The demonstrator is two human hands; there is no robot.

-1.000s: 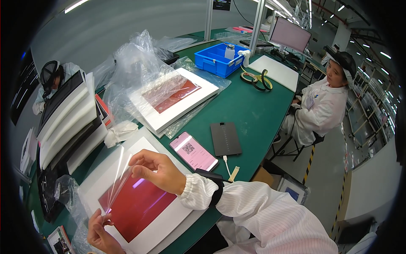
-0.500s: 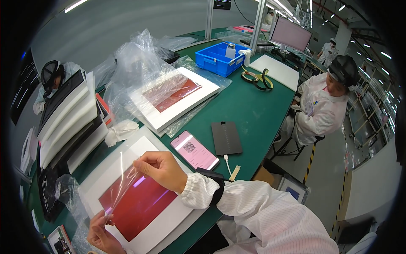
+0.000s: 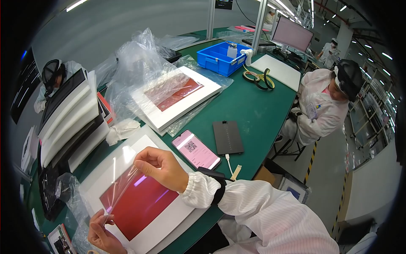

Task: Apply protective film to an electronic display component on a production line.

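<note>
In the head view, we are looking down at a green tabletop (image 3: 253, 114) where the person's right hand (image 3: 163, 167) is pinching the upper corner of a clear film (image 3: 122, 188), its fingers (image 3: 146, 158) pressed together on the film's edge. The left hand (image 3: 103, 233) is gripping the film's lower corner near the bottom edge of the picture, thumb and fingers clamped on it. The film is stretching tilted between the two hands, just above a red panel (image 3: 141, 205) that is lying in a white frame (image 3: 169, 222) on the tabletop's near edge. Just beside the right wrist we are seeing a pink phone (image 3: 196, 149), and next to it a dark flat slab (image 3: 227, 136) with a cable trailing from its near end. Farther back, a second white frame with a red panel (image 3: 177, 95) is lying partly under crumpled clear plastic bags (image 3: 135, 63). A blue bin (image 3: 222, 57) is standing beyond it, with rolls of tape (image 3: 259, 78) and a white board (image 3: 279, 71) to its right. On the left, a stack of white foam sheets (image 3: 69, 120) is leaning, with a crumpled white cloth (image 3: 122, 129) at its foot. A co-worker in a white coat (image 3: 323, 106) is sitting at the tabletop's right side.
</note>
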